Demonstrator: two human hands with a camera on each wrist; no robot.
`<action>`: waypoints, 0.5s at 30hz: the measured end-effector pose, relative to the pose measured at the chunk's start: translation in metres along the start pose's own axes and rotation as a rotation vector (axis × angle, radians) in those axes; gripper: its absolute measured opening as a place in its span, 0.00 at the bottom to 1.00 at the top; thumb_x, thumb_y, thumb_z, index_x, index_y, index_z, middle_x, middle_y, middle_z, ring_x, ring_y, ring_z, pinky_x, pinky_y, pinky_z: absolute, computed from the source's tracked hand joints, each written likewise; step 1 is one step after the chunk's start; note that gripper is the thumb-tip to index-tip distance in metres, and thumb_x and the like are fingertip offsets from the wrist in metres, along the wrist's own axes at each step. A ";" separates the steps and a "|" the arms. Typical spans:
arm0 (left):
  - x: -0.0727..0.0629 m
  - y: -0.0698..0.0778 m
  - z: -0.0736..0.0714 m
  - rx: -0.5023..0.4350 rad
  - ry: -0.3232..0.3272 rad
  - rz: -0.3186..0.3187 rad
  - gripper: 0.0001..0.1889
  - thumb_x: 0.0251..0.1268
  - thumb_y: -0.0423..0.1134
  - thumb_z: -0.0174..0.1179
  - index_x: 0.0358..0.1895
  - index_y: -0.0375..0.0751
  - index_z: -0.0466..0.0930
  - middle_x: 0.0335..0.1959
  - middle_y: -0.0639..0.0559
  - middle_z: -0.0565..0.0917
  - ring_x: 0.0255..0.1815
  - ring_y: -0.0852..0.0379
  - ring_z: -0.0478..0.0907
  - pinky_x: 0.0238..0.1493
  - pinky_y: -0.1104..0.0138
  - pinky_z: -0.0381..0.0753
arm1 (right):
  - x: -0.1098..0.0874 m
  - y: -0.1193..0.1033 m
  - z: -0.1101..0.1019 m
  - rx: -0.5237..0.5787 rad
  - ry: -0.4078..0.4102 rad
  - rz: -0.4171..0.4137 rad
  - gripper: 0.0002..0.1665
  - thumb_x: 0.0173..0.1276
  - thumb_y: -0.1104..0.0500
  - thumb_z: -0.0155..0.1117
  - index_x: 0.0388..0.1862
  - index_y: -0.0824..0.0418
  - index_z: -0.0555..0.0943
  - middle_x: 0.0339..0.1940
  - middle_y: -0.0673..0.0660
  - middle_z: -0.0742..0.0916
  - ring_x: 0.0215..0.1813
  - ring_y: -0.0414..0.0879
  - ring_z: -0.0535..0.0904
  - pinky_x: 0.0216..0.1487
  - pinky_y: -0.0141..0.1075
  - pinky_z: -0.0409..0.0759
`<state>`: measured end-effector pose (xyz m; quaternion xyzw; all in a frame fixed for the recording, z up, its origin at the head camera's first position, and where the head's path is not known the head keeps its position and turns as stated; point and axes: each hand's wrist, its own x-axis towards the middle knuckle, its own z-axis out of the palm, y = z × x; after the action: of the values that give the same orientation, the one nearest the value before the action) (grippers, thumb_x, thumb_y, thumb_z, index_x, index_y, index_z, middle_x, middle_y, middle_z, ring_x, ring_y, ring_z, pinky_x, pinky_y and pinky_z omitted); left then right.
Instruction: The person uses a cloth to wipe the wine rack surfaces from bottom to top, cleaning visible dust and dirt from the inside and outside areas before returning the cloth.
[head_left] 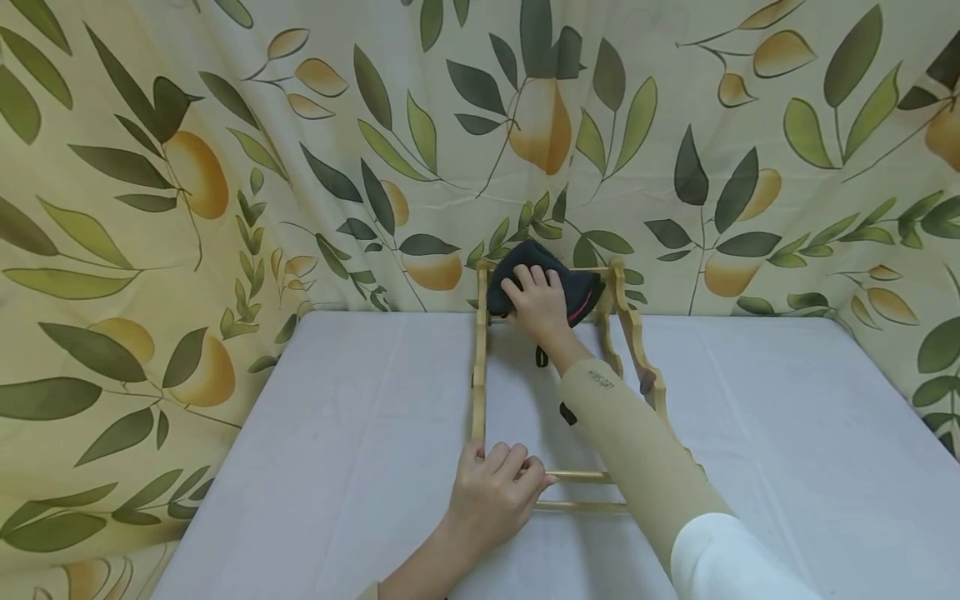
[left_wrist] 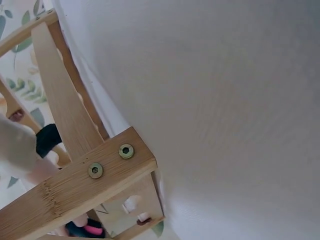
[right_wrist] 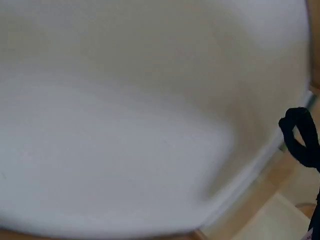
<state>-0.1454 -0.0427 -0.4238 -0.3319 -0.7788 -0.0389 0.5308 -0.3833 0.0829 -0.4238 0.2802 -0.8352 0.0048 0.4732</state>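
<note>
A light wooden rack (head_left: 480, 367) with wavy side rails stands on the white-covered table. My left hand (head_left: 498, 492) grips its near left corner, beside the front rods. At the rack's far end, my right hand (head_left: 542, 310) holds a dark navy cloth item (head_left: 581, 287) with pink-red edging; its exact kind cannot be told. A black loop (right_wrist: 307, 130) hangs from it in the right wrist view. The left wrist view shows the rack's bolted wooden bar (left_wrist: 75, 185) close up, with part of the dark cloth (left_wrist: 48, 140) behind it.
The white table cover (head_left: 375, 400) extends on both sides of the rack. A curtain (head_left: 337, 167) printed with leaves and fruit hangs behind the table and along its left. A dark strap piece (head_left: 567, 413) shows beside the right forearm.
</note>
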 end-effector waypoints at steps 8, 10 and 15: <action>-0.005 0.001 0.004 -0.019 -0.015 -0.019 0.21 0.71 0.49 0.41 0.19 0.50 0.71 0.18 0.59 0.68 0.19 0.62 0.64 0.30 0.65 0.65 | 0.027 0.006 -0.018 0.007 0.160 -0.005 0.12 0.50 0.59 0.64 0.34 0.58 0.75 0.42 0.59 0.76 0.40 0.55 0.71 0.39 0.48 0.69; -0.007 0.002 0.005 -0.018 -0.026 -0.025 0.20 0.71 0.49 0.41 0.19 0.50 0.72 0.18 0.59 0.68 0.19 0.62 0.64 0.31 0.65 0.65 | 0.036 0.007 -0.026 0.008 0.180 -0.033 0.10 0.51 0.60 0.62 0.34 0.58 0.75 0.41 0.58 0.77 0.40 0.55 0.71 0.39 0.48 0.69; -0.010 0.003 0.006 -0.015 -0.052 -0.032 0.20 0.70 0.49 0.41 0.20 0.51 0.72 0.19 0.59 0.69 0.20 0.62 0.65 0.31 0.64 0.66 | 0.058 0.012 -0.047 0.002 0.208 -0.098 0.12 0.48 0.63 0.59 0.35 0.58 0.75 0.42 0.58 0.77 0.41 0.55 0.70 0.40 0.48 0.68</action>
<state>-0.1459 -0.0426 -0.4359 -0.3242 -0.7972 -0.0447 0.5073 -0.3755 0.0790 -0.3485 0.3191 -0.7669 0.0115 0.5568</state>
